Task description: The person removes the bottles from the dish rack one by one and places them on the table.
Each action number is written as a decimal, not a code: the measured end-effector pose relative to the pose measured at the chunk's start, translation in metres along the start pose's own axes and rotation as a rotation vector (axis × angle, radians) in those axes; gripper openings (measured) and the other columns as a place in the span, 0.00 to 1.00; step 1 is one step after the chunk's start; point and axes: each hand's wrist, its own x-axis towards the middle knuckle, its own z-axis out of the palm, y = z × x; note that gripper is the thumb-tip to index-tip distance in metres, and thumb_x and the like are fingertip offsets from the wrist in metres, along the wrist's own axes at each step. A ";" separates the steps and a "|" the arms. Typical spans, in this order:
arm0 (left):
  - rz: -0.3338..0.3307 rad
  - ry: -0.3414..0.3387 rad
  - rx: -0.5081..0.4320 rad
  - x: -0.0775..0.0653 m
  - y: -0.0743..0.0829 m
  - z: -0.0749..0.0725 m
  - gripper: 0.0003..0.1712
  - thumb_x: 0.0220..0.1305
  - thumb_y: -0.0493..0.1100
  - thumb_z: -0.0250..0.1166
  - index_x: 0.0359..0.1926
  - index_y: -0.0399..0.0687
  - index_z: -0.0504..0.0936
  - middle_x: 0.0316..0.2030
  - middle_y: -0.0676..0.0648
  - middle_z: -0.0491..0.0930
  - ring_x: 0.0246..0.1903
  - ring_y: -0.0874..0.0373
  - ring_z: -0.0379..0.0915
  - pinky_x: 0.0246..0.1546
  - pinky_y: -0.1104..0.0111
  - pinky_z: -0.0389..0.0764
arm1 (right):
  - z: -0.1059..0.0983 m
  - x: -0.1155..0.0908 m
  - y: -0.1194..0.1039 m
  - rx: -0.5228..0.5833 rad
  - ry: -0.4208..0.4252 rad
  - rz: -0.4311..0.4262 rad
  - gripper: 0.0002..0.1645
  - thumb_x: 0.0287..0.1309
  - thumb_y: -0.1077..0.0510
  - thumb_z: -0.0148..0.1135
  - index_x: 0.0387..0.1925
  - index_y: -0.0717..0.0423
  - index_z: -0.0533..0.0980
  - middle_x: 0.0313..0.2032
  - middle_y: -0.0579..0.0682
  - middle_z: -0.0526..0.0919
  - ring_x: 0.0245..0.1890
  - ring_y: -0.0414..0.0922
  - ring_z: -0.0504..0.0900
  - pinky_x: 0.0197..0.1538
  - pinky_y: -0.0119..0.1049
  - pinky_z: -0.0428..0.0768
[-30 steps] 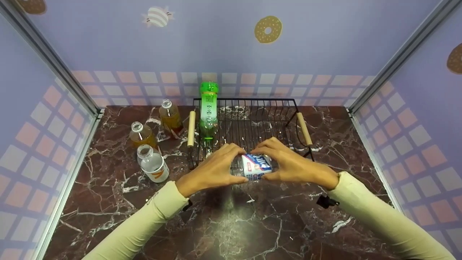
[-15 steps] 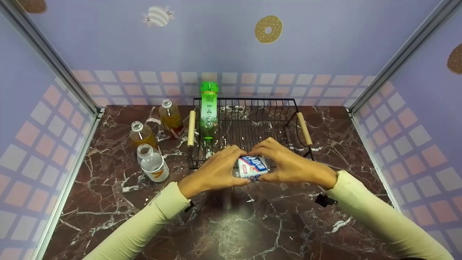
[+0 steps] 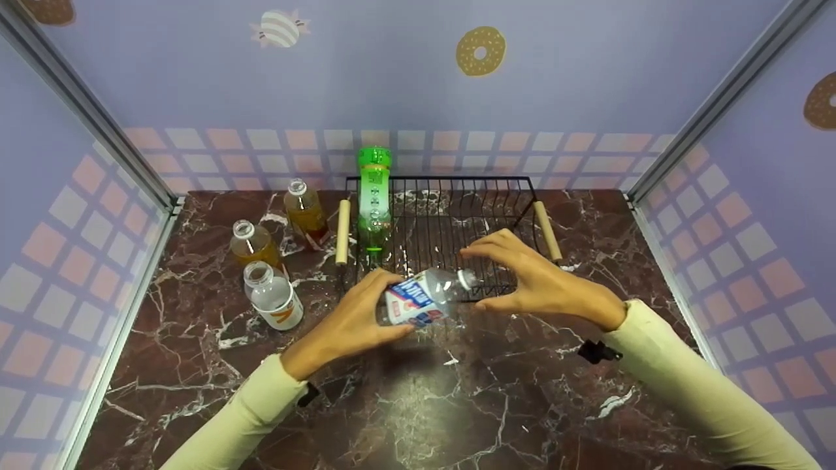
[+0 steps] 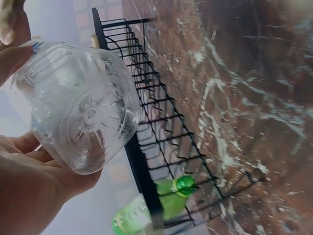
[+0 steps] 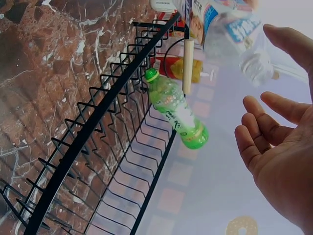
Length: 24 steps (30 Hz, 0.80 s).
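Observation:
My left hand (image 3: 356, 326) grips a clear plastic bottle (image 3: 421, 299) with a blue, white and red label around its body. The bottle lies tilted on its side in the air, its neck toward the right; its ridged base (image 4: 93, 117) faces the left wrist camera. Just past the neck, my right hand (image 3: 539, 277) is held apart from the bottle with thumb and fingers spread and nothing between them. Behind both hands stands a black wire basket (image 3: 450, 177) with wooden handles. Inside its left end a green bottle (image 3: 375, 202) rests neck down.
Left of the basket, several uncapped bottles stand upright on the marbled tabletop (image 3: 418, 418): one amber bottle (image 3: 305, 212) at the back, another amber bottle (image 3: 253, 243), and a clear bottle (image 3: 274, 297) with a white label. Patterned walls (image 3: 366, 78) enclose the back and both sides.
Both hands held the clear bottle close together. The right hand has since let go and drawn right, while the left hand has carried the bottle left, exposing its neck.

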 end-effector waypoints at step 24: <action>-0.049 0.184 -0.187 -0.058 -0.038 0.028 0.43 0.53 0.38 0.88 0.66 0.35 0.75 0.56 0.40 0.83 0.54 0.45 0.82 0.57 0.53 0.89 | 0.009 0.006 0.029 0.046 0.059 0.053 0.46 0.57 0.50 0.85 0.73 0.60 0.76 0.68 0.58 0.79 0.68 0.56 0.75 0.73 0.62 0.76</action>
